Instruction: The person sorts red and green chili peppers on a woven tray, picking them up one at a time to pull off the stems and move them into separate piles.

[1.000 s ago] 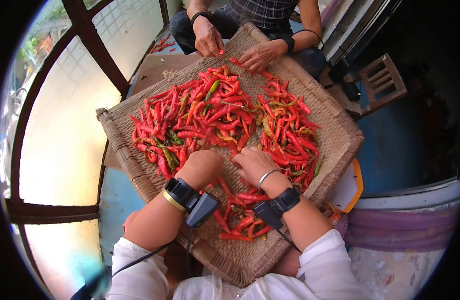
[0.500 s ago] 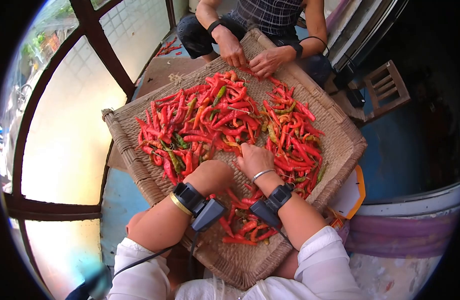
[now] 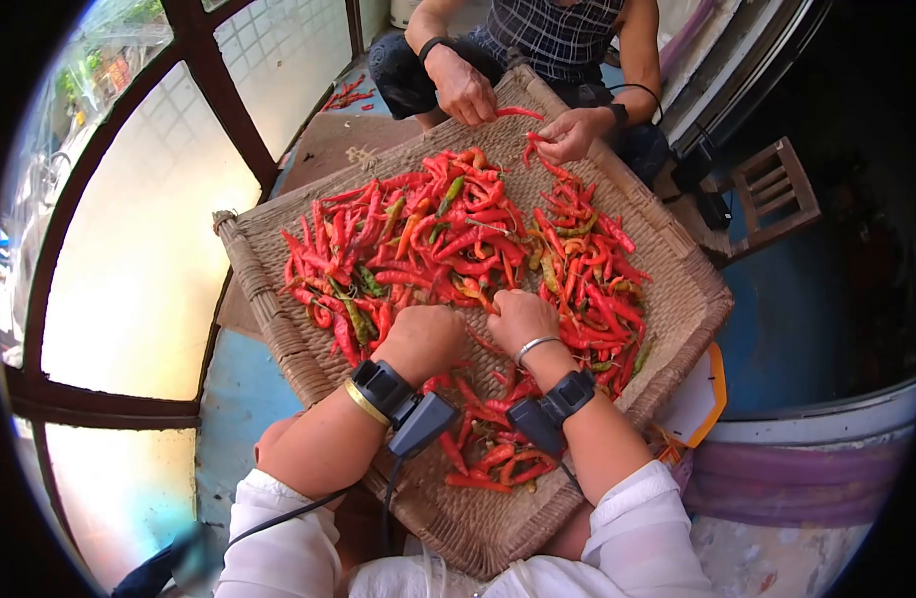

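My left hand (image 3: 423, 341) is closed, knuckles up, over the near part of a woven tray (image 3: 278, 339). A thin red chili pepper (image 3: 484, 341) sticks out from its fingertips, toward my right hand. My right hand (image 3: 524, 319) is also closed, its thumb and fingers pinched at the near edge of the large chili heap (image 3: 448, 234); what is between them is hidden. Red chilies, with some green and orange ones, make up that heap. A second heap (image 3: 592, 284) lies to the right, and a smaller group (image 3: 493, 439) lies under my wrists.
Across the tray, another person's hands (image 3: 567, 135) hold red chilies. Several chilies (image 3: 348, 95) lie on the floor at the far left. Framed window panes (image 3: 139, 249) stand on the left, a wooden chair (image 3: 772, 189) on the right. A white and orange object (image 3: 702, 399) sits beside the tray.
My left hand has risen slightly, and a red chili now shows between my hands. The other person's hands have moved apart, with a chili at each. The view has shifted slightly.
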{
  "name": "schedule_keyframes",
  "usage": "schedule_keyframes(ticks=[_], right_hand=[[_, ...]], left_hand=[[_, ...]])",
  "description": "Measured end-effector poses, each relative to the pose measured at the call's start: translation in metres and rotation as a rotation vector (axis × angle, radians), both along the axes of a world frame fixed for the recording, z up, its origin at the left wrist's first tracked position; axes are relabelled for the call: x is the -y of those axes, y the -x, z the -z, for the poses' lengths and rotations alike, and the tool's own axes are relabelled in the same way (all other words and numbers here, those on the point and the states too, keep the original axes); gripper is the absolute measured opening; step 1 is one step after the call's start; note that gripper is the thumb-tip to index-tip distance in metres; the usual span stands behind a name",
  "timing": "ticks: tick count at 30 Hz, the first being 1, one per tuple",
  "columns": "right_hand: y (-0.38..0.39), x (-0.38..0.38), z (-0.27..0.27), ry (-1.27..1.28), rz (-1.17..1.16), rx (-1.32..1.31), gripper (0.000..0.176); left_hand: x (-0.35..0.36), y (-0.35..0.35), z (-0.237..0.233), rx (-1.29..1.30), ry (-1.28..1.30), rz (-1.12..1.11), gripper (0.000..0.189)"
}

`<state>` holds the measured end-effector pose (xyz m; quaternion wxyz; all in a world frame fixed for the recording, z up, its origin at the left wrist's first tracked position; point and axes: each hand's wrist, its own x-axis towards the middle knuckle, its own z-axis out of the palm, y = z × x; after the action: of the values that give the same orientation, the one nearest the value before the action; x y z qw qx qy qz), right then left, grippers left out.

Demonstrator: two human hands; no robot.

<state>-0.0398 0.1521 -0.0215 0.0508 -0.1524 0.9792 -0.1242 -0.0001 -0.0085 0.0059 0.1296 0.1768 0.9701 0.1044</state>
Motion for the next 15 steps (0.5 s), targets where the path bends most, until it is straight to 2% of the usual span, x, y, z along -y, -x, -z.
schedule_keyframes(ticks=[1, 3, 4, 5, 7, 9, 11, 12, 13, 15], right_hand=[[0.004, -0.005, -0.008, -0.001, -0.001, -0.001, 0.02], [0.011, -0.018, -0.03, 0.117, 0.042, 0.306, 0.019], [0.014, -0.025, -0.036, 0.18, 0.024, 0.282, 0.02], [0.017, -0.036, -0.043, 0.279, -0.026, 0.309, 0.02], [0.02, -0.056, -0.064, 0.577, 0.064, 0.554, 0.019], [0.019, -0.072, -0.088, 0.798, 0.214, 0.588, 0.016], [0.027, -0.091, -0.081, 1.085, 0.345, 0.458, 0.015], [0.031, -0.096, -0.076, 1.202, 0.484, 0.379, 0.018], [0.034, -0.095, -0.064, 1.201, 0.482, 0.378, 0.018], [0.034, -0.088, -0.04, 0.165, 0.175, -0.719, 0.026]], left_hand=[[0.001, 0.0, -0.002, 0.004, 0.004, 0.0, 0.02], [0.002, 0.002, -0.004, 0.005, 0.004, -0.004, 0.02], [0.004, 0.002, -0.003, 0.005, 0.003, 0.003, 0.02], [0.004, 0.002, -0.002, 0.007, -0.001, 0.011, 0.019], [0.005, 0.002, -0.009, 0.044, -0.009, 0.014, 0.02], [0.004, 0.003, -0.013, 0.077, -0.008, 0.014, 0.02], [0.004, 0.002, -0.013, 0.061, -0.018, -0.009, 0.02], [0.006, 0.001, -0.011, 0.06, -0.018, -0.012, 0.02], [0.006, 0.0, -0.006, -0.03, -0.036, -0.005, 0.017], [0.005, 0.001, -0.005, -0.122, -0.059, 0.002, 0.014]])
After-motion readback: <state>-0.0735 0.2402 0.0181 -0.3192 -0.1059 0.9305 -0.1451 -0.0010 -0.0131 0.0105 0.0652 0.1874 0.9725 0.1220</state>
